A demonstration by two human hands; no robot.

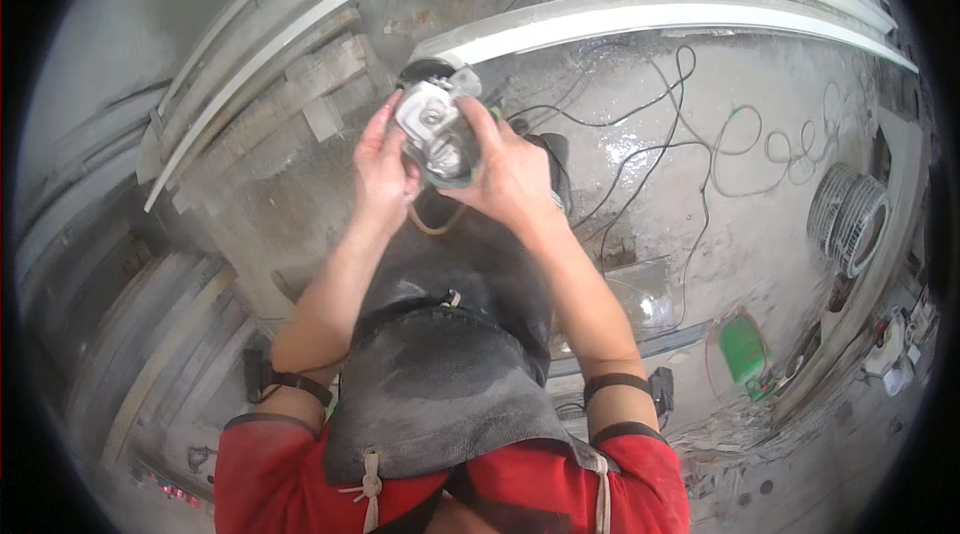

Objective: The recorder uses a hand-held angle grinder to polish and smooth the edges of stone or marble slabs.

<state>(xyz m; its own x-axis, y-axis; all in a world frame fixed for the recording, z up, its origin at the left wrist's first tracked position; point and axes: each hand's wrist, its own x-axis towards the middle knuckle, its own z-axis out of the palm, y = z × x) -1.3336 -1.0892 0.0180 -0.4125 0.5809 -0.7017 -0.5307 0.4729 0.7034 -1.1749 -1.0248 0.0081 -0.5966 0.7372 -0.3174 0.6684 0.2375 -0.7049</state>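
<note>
Both hands hold a grey-and-white moulded piece (436, 124) out in front of my body. Its shape is somewhat like a half-mask respirator, but blur leaves its exact kind unclear. A black round part (428, 70) shows at its far end, and its near part looks shiny or see-through. My left hand (385, 169) grips its left side, thumb against the edge. From the right, my right hand (505, 169) clasps it, with the fingers partly hidden behind. Below the hands hangs a dark apron (450, 354) over my front.
Long pale stone or metal strips (660, 12) lie across the far side, others (300, 29) to the left. Dark cables (650, 134) wind over the wet grey floor at right. A ribbed coil (848, 219) and a green object (742, 349) lie farther right.
</note>
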